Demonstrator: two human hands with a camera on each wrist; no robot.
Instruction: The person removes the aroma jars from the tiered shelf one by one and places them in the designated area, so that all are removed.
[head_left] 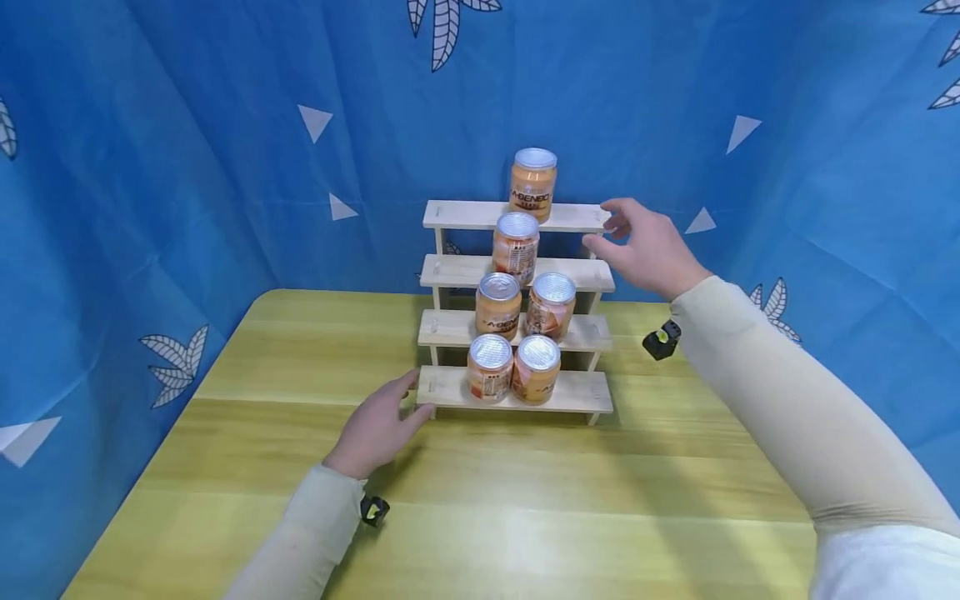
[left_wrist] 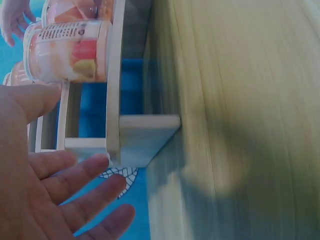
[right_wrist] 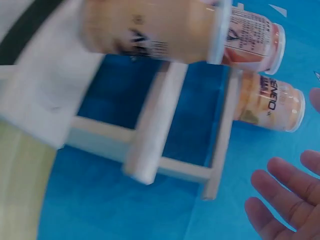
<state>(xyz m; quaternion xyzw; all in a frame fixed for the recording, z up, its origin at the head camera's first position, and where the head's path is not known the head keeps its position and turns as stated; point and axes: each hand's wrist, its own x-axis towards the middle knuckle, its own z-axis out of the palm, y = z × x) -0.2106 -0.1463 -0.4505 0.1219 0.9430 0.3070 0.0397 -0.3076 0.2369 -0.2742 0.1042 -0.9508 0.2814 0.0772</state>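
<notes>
A four-step wooden rack holds several fruit cans with silver lids. One can stands on the top step and another can on the step below. Two are on the third step and two side by side on the lowest. My left hand is at the lowest step's left end, fingers spread and holding nothing; the left wrist view shows its fingertips right by the board's end. At the top step's right end, my right hand has loosely bent fingers with nothing between them.
The rack stands towards the back of a yellow wood-grain table. Blue cloth with white leaf and triangle prints hangs behind and at the sides. A small black clip-like device sits beside the right wrist, another beside the left.
</notes>
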